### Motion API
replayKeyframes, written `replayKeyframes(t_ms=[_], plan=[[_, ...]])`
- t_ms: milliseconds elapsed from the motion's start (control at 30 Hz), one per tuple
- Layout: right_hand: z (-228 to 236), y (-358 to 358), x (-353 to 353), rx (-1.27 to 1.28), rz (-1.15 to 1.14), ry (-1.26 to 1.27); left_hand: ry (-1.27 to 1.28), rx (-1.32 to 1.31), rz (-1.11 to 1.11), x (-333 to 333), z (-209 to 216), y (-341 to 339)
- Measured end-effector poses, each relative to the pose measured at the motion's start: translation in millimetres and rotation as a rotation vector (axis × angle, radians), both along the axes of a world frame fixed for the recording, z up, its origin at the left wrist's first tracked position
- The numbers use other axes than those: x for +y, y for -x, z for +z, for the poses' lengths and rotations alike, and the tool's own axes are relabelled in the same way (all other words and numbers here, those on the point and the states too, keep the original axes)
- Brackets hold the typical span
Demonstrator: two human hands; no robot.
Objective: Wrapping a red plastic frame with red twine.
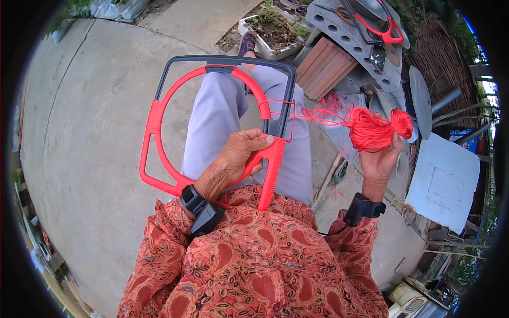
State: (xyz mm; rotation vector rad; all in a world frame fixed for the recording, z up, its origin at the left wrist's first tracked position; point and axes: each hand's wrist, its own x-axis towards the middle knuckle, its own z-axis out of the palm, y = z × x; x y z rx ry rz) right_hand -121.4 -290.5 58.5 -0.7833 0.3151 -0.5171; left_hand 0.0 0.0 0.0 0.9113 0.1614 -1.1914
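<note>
A black frame (228,58), a ring inside a rounded rectangle, rests over my lap. Red cord (154,117) is wound tightly over much of it, leaving the far bar and part of the right side bare black. My left hand (245,153) grips the frame's near right part, thumb on the wrapped side. Off to the right, my right hand (380,159) is closed round a bundle of red cord (371,130). Loose strands run from that bundle to the bare right side of the frame, where they loop round the bar. The fingers behind the bundle are partly hidden.
A similar partly wrapped frame (379,32) lies on a grey slab with holes (339,32) at the far right. Nearby are stacked reddish tiles (326,69), a white planter (273,50) and a pale square board (444,183). Concrete floor (95,159) stretches to the left.
</note>
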Motion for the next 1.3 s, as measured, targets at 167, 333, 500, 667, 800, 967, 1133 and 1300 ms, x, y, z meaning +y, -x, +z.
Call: replayKeyframes(t_ms=[167, 333, 500, 667, 800, 967, 1133, 1300], plan=[[40.8, 79.3, -46.9, -0.222, 0.288, -0.284, 0.098, 0.050, 0.046, 4.3, 4.3, 2.0], [18.8, 223.1, -140.1, 0.399, -0.239, 0.070, 0.085, 0.080, 0.057, -2.5, 6.8, 0.8], [-4.4, 220.8, -151.0, 0.984, -0.507, 0.657, 0.056, 0.009, -0.007, -6.6, 11.6, 3.0], [-19.8, 42.7, 32.2, 0.540, 0.280, 0.139, 0.039, -0.002, -0.005, 4.0, 7.4, 3.1], [-36.7, -4.5, 104.7, 0.610, 0.459, 0.204, -0.016, -0.045, -0.031, -1.0, 10.8, 1.8], [-42.4, -2.5, 113.1, 0.522, 0.343, 0.230, 0.052, 0.055, 0.027, 0.5, 5.2, 2.4], [-3.1, -14.9, 127.1, 0.477, 0.376, 0.432, 0.070, 0.029, 0.053, -1.5, 8.4, 3.3], [2.8, -12.2, 135.5, 0.391, 0.387, 0.560, 0.071, 0.038, 0.055, -1.4, 13.8, 4.4]])
